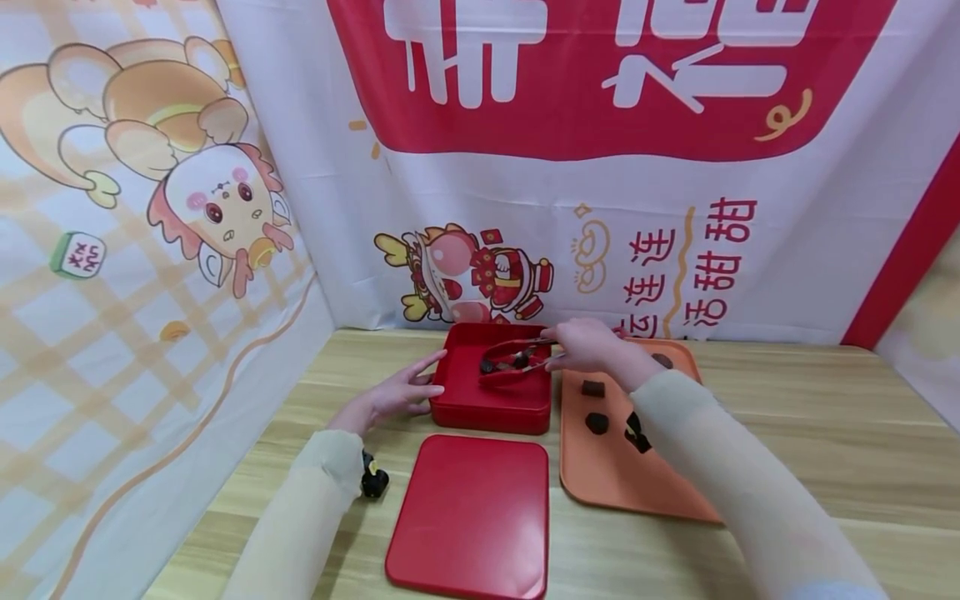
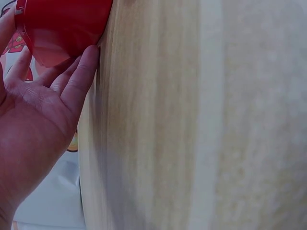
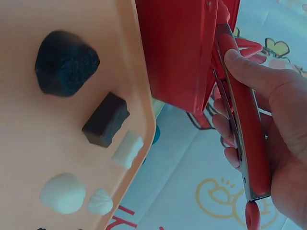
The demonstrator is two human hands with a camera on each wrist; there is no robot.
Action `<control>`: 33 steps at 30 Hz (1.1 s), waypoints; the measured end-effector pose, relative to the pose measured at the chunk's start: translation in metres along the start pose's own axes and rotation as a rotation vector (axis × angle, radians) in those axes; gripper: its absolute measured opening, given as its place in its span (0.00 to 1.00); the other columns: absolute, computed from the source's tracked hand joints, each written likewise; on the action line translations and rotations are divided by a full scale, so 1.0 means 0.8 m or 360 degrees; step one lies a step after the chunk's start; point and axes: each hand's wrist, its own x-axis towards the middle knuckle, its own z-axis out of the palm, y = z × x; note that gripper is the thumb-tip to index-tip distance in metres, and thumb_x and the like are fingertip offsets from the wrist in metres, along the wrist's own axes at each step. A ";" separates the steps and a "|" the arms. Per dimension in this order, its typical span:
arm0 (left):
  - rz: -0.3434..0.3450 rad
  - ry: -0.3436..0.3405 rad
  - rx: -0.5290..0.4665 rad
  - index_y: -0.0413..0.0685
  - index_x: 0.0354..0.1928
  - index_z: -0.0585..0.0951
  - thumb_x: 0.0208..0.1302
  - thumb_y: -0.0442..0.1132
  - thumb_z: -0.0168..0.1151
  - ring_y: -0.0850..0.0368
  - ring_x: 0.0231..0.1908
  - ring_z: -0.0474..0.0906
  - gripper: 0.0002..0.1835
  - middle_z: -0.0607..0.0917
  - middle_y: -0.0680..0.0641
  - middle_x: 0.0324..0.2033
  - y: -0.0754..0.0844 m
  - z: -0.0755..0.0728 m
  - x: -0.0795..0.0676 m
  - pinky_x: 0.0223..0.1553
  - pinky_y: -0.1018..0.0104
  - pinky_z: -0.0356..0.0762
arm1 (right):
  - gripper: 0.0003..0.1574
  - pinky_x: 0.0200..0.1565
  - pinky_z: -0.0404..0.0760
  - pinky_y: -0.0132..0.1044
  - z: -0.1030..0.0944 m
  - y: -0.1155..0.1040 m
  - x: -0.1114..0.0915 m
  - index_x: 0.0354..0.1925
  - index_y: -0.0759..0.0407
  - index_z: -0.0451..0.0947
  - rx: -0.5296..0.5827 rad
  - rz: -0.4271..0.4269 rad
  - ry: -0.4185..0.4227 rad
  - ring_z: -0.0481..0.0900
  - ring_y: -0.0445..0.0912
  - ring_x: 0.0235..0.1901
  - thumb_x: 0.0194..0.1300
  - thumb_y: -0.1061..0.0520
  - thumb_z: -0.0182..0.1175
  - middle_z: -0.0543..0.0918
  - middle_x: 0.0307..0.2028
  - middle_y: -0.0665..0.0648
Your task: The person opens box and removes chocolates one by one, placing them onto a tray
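My right hand [image 1: 592, 344] grips red-handled tongs [image 3: 247, 124], whose tips reach down into a red square box [image 1: 487, 419]. Dark pieces, possibly chocolates, show around the tongs' tips inside the box; whether the tips pinch one is hard to tell. With fingers spread and mostly straight, my left hand [image 1: 393, 394] touches the box's left side. The left wrist view shows that hand [image 2: 36, 115] with its fingertips against the red wall. Right of the box lies an orange tray [image 1: 581, 479] bearing a dark block [image 3: 105, 120], a dark rounded chocolate [image 3: 66, 63] and white shell-shaped pieces [image 3: 63, 193].
A flat red lid [image 1: 472, 517] lies on the wooden table [image 1: 825, 433] in front of the box. Just behind the box and tray hangs a printed cloth [image 1: 465, 192], and another patterned cloth [image 1: 187, 350] borders the left side.
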 end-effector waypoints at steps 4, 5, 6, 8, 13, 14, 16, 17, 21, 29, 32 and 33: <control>0.0000 -0.0009 -0.0006 0.65 0.77 0.50 0.71 0.37 0.56 0.39 0.68 0.58 0.39 0.54 0.35 0.72 0.000 -0.001 0.000 0.60 0.42 0.66 | 0.36 0.54 0.76 0.50 0.000 -0.003 0.001 0.64 0.62 0.73 -0.0006 -0.0026 -0.0009 0.78 0.54 0.54 0.64 0.44 0.65 0.80 0.55 0.61; -0.0002 -0.0012 -0.0006 0.65 0.77 0.50 0.71 0.36 0.56 0.39 0.68 0.58 0.39 0.54 0.35 0.72 0.001 0.000 0.001 0.60 0.42 0.66 | 0.36 0.54 0.76 0.50 0.000 -0.003 0.001 0.64 0.62 0.73 -0.0003 -0.0020 -0.0011 0.78 0.54 0.54 0.64 0.44 0.65 0.80 0.56 0.60; -0.0004 -0.0010 -0.0004 0.65 0.77 0.49 0.71 0.37 0.56 0.39 0.68 0.58 0.39 0.54 0.35 0.72 0.001 0.000 0.000 0.60 0.42 0.66 | 0.36 0.54 0.75 0.50 0.000 -0.002 0.001 0.64 0.62 0.73 -0.0004 -0.0012 -0.0012 0.78 0.54 0.54 0.64 0.45 0.65 0.80 0.56 0.60; -0.0005 -0.0004 0.0001 0.64 0.77 0.49 0.71 0.36 0.56 0.39 0.68 0.58 0.39 0.54 0.36 0.73 0.003 0.000 0.000 0.61 0.41 0.65 | 0.36 0.55 0.75 0.49 0.000 -0.001 0.000 0.63 0.62 0.73 0.0002 0.0008 -0.0010 0.78 0.54 0.54 0.63 0.45 0.66 0.80 0.56 0.60; -0.0015 0.0025 0.0017 0.65 0.77 0.51 0.71 0.35 0.55 0.40 0.68 0.57 0.38 0.54 0.37 0.73 0.005 0.001 -0.001 0.61 0.41 0.64 | 0.36 0.53 0.77 0.49 0.001 -0.002 -0.001 0.63 0.61 0.74 -0.0008 -0.0022 -0.0008 0.78 0.53 0.52 0.62 0.45 0.66 0.81 0.55 0.60; -0.0013 0.0023 0.0024 0.65 0.77 0.50 0.72 0.35 0.55 0.40 0.68 0.57 0.38 0.54 0.36 0.73 0.005 0.001 -0.001 0.61 0.41 0.64 | 0.37 0.52 0.77 0.49 0.002 -0.003 -0.001 0.63 0.61 0.74 -0.0013 -0.0041 -0.0010 0.79 0.53 0.52 0.62 0.44 0.66 0.81 0.55 0.60; -0.0021 0.0030 0.0019 0.65 0.77 0.51 0.71 0.36 0.56 0.41 0.68 0.58 0.39 0.55 0.37 0.73 0.004 0.001 -0.002 0.61 0.41 0.64 | 0.37 0.52 0.77 0.49 0.002 -0.007 0.000 0.63 0.61 0.74 -0.0028 -0.0077 -0.0015 0.79 0.53 0.52 0.62 0.44 0.66 0.81 0.55 0.60; -0.0022 0.0031 0.0017 0.66 0.77 0.51 0.71 0.36 0.57 0.41 0.68 0.59 0.39 0.55 0.37 0.73 0.004 0.001 -0.002 0.61 0.41 0.65 | 0.37 0.52 0.77 0.49 0.003 -0.009 0.000 0.63 0.61 0.74 -0.0035 -0.0088 -0.0016 0.79 0.53 0.52 0.62 0.43 0.66 0.81 0.55 0.60; -0.0032 0.0033 0.0002 0.66 0.77 0.51 0.70 0.37 0.58 0.41 0.68 0.59 0.39 0.55 0.37 0.73 0.003 0.001 -0.002 0.61 0.42 0.65 | 0.37 0.52 0.77 0.48 0.003 -0.013 0.000 0.63 0.60 0.74 -0.0039 -0.0087 -0.0017 0.79 0.52 0.51 0.62 0.43 0.67 0.81 0.54 0.59; -0.0023 0.0028 0.0012 0.64 0.77 0.50 0.72 0.36 0.54 0.39 0.68 0.59 0.38 0.54 0.36 0.73 0.005 0.002 -0.002 0.60 0.41 0.65 | 0.35 0.53 0.77 0.48 0.004 -0.009 -0.004 0.62 0.61 0.75 -0.0008 -0.0082 -0.0001 0.80 0.52 0.50 0.62 0.45 0.67 0.82 0.53 0.59; -0.0029 0.0026 0.0005 0.65 0.77 0.50 0.72 0.35 0.54 0.40 0.67 0.59 0.38 0.54 0.37 0.73 0.005 0.002 -0.001 0.60 0.42 0.66 | 0.34 0.53 0.77 0.48 0.005 -0.009 -0.005 0.61 0.61 0.76 0.0008 -0.0096 0.0014 0.80 0.52 0.50 0.62 0.46 0.67 0.82 0.52 0.58; -0.0030 0.0023 0.0004 0.65 0.77 0.50 0.72 0.35 0.54 0.40 0.67 0.59 0.38 0.54 0.36 0.73 0.004 0.002 -0.001 0.60 0.42 0.66 | 0.33 0.53 0.77 0.48 0.005 -0.009 -0.006 0.61 0.61 0.76 0.0008 -0.0107 0.0017 0.80 0.52 0.50 0.62 0.47 0.67 0.83 0.52 0.58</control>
